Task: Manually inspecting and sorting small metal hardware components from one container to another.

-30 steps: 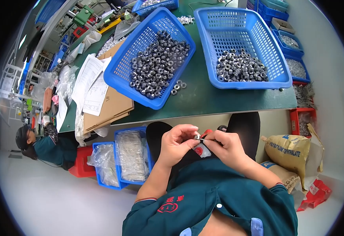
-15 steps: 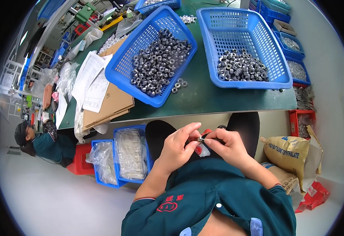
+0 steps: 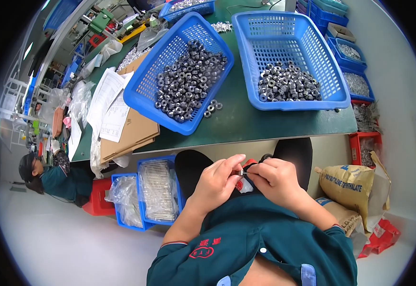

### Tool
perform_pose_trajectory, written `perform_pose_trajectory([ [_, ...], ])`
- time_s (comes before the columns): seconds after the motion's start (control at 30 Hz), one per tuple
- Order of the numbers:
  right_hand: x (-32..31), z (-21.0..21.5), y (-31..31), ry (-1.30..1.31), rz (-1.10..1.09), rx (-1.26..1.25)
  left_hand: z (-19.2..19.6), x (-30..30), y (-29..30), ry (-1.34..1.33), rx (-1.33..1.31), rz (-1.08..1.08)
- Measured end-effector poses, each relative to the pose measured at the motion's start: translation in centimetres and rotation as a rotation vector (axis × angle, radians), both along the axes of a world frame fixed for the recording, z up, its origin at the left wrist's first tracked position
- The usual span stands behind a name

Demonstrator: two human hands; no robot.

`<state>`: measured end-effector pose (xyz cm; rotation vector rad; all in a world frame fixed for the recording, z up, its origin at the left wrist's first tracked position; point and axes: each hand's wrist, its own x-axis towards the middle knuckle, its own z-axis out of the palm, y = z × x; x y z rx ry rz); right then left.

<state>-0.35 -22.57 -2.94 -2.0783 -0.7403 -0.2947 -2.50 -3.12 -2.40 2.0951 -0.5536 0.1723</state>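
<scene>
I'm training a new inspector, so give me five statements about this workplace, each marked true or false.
1. The left blue basket and right blue basket stand on the green table. True.
2. The left hand holds a small metal piece. True.
3. The right hand is inside the right blue basket. False: it is beside the left hand, above the lap.
4. The papers lie under the cardboard. False: they lie on top.
5. Loose metal parts lie beside the left blue basket. True.
</scene>
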Motion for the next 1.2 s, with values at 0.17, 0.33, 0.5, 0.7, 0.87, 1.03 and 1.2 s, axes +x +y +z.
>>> perform_pose_trajectory([
  [0.17,-0.2,0.0,0.1,-0.095,0.051,-0.051,0.4,0.3,-0.5,-0.076,0.100,-0.015],
  [0.33,0.3,-0.9,-0.3,0.523,0.056,0.171,0.6,1.0,-1.1,-0.181,0.225,-0.038],
  [0.5,0.8,-2.1,-1.6,1.291,0.185,0.868,3.1,3.3,-2.1,-0.357,0.318,-0.096],
  [0.7,0.3,-4.2,-1.8,1.102,-0.031,0.872,7.0,12.7,-5.0,-0.568,0.165,-0.078],
  [0.87,-0.8,-6.7,-1.5,1.163,-0.033,0.774,3.4,21.5,-7.6,-0.395,0.595,-0.156],
  [1.03,-1.3,-6.8,-1.6,1.150,-0.095,0.754,3.1,22.9,-8.3,-0.280,0.918,-0.115],
  [1.2,-1.0,-7.4,-2.1,1.169,-0.103,0.749,4.8,19.6,-2.9,-0.670,0.158,0.207],
])
